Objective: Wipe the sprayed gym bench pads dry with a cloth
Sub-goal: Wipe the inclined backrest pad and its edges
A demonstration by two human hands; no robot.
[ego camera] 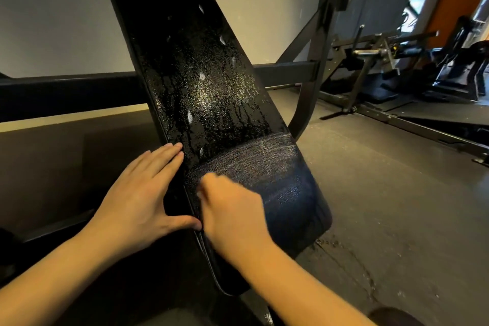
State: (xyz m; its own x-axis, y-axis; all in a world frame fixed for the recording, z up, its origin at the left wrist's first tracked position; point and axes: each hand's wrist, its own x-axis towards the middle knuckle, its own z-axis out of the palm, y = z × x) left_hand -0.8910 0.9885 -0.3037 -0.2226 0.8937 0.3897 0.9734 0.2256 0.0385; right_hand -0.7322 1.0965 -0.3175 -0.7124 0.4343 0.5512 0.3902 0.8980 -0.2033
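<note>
- Two bare forearms reach in from the near edge toward a long black textured vinyl bench pad [201, 74], which tilts up and away at the centre of the gym floor.
- At the pad's near left edge the left hand [140, 190] lies flat, fingers straight and thumb spread, apparently steadying it.
- Just to its right the right hand [232, 212], blurred, is bunched with fingers curled against the lower pad; it seems to grip a pale wiping cloth [200, 192], of which only a sliver shows.
- A dull, streaked band [251, 164] across the near end looks already wiped; above it, droplets, runs and white foam blobs [202, 76] cover the surface to the far end.
- Wiping appears to be in its early strokes.
- Next, the cloth probably needs firm passes working up into the wet zone, each overlapping the last.
- Behind stand a black steel frame [304, 69] and dark rubber flooring [383, 206].
</note>
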